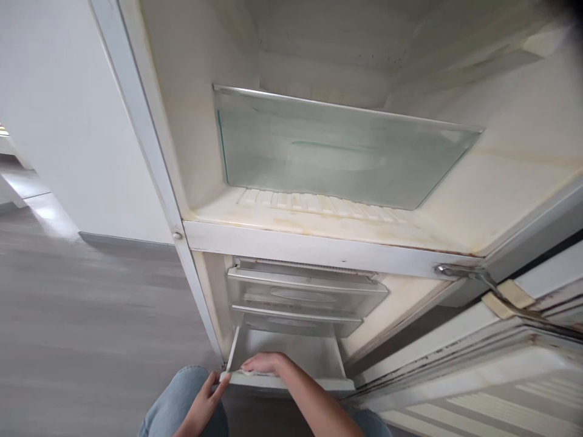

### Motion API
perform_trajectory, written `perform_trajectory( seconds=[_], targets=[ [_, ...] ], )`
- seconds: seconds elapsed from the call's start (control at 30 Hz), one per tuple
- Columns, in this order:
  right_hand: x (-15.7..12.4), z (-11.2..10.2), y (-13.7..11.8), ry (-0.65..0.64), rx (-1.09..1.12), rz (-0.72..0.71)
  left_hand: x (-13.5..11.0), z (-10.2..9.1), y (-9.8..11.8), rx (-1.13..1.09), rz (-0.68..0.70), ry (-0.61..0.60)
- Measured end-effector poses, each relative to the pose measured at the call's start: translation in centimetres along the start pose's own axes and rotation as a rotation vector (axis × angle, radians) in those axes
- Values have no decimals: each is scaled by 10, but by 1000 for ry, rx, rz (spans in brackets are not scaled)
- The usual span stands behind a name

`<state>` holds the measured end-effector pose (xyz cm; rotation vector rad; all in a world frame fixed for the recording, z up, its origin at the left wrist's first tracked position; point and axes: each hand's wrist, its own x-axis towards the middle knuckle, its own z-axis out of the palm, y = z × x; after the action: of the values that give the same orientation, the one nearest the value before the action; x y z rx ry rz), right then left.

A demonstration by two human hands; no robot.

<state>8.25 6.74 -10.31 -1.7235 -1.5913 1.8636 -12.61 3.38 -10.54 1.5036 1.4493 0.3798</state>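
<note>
The bottom freezer drawer (296, 383) is pulled out of the lower compartment, and its inside shows no contents. My left hand (212, 391) grips the left corner of the drawer front, thumb and fingers around the rim. Just inside the front edge, my right hand (264, 363) reaches down with its fingers curled and pressed against the panel. A small crumpled white cloth (248, 372) shows beneath those fingers, mostly hidden by the hand.
Two closed clear-fronted drawers (305, 294) sit above the open one. In the upper compartment a glass shelf (341, 152) leans tilted. The open lower door (492, 370) stands close on the right, with a metal hinge (460, 271) above it. Grey floor (91, 321) extends left.
</note>
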Motion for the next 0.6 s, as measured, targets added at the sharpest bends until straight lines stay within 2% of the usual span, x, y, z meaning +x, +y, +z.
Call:
perform_trajectory(
  seconds=[0.2,0.4,0.6],
  targets=[
    [-44,-25,31,80,39,-15,-2,-1,5,0,-6,-13],
    [-55,-47,44,105,105,25,0,-2,3,-7,12,-17],
    [-69,-59,63,156,167,50,2,-1,-3,-34,8,6]
  ],
)
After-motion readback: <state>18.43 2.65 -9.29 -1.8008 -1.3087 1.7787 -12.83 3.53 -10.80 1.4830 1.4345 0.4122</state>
